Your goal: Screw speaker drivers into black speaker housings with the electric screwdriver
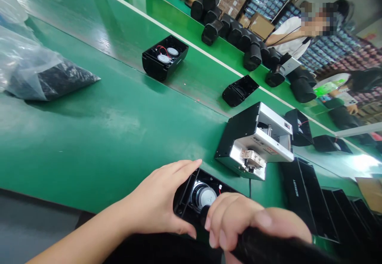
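My left hand (pixel 158 196) grips the edge of an open black speaker housing (pixel 186 204) that lies on the green workbench (pixel 104 144). A round speaker driver (pixel 203 196) sits inside the housing, with a small white connector and red wire beside it. My right hand (pixel 235 220) is shut around a black electric screwdriver (pixel 268 248), its tip low in the housing beside the driver. The tip itself is hidden by my fingers. A metal screw feeder (pixel 253 140) stands just beyond both hands.
Another open housing (pixel 165 57) with two drivers lies farther up the bench. A clear bag of black parts (pixel 38 69) sits at the left. Black housings (pixel 235 37) line the far belt, black panels (pixel 307 196) lie at lower right, and co-workers (pixel 291 37) sit beyond.
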The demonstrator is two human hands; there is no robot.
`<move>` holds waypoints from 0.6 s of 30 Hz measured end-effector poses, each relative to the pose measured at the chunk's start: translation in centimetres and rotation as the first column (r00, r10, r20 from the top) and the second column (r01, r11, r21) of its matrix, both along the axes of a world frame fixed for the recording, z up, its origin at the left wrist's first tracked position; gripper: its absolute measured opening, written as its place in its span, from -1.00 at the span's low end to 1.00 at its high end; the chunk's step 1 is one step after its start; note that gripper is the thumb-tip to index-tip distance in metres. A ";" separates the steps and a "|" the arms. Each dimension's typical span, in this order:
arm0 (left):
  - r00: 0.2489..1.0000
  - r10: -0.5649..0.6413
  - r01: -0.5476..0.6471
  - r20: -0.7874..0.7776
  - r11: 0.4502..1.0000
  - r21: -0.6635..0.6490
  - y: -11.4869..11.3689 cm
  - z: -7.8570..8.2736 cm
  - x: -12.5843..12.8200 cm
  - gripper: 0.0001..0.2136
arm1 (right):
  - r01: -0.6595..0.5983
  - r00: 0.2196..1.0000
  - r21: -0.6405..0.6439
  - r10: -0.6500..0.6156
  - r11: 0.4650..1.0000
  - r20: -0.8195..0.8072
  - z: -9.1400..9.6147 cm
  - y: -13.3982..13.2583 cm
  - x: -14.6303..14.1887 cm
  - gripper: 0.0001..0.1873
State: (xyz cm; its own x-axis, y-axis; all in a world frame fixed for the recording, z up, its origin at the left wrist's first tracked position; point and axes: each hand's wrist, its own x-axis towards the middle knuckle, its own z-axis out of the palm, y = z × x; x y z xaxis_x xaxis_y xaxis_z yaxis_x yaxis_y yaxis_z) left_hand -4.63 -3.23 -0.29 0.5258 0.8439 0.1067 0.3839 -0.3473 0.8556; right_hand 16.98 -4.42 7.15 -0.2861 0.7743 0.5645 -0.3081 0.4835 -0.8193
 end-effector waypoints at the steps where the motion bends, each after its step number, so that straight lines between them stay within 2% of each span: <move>1: 1.000 -0.004 0.004 -0.008 1.000 -0.005 0.0 0.1 0.0 0.28 | -0.028 0.999 0.034 0.026 0.999 0.037 -0.1 0.1 0.0 -0.65; 4: 1.000 -0.014 0.013 -0.027 0.999 -0.033 0.1 0.3 -0.1 0.31 | -0.075 0.944 -0.030 0.081 0.997 0.321 0.6 0.3 -0.2 -0.67; 7: 0.999 -0.021 0.019 -0.032 0.998 -0.067 0.1 0.4 -0.1 0.32 | -0.018 0.907 -0.055 0.039 0.998 0.420 1.9 0.9 -0.9 -0.74; 10: 1.000 -0.009 0.007 -0.028 0.997 -0.083 0.0 0.6 -0.1 0.30 | 0.025 0.916 -0.032 -0.010 0.999 0.402 2.1 1.1 -1.9 -0.72; 14: 1.000 0.011 -0.012 -0.014 0.996 -0.087 -0.2 0.9 -0.1 0.27 | 0.081 0.928 -0.011 -0.072 0.997 0.365 0.3 0.0 -2.6 -0.70; 18: 0.999 0.013 -0.016 -0.030 0.996 -0.088 -0.3 0.9 -0.2 0.27 | 0.190 0.973 0.110 -0.202 0.976 0.108 -2.4 -1.9 -2.8 -0.72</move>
State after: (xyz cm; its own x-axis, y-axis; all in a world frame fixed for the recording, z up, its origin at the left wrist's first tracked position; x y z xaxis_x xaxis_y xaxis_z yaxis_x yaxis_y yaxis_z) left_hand -4.87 -3.56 0.63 0.5154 0.8568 0.0159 0.4135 -0.2649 0.8711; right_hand 14.14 -6.35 4.75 -0.2031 0.7644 0.6119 -0.1033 0.6048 -0.7897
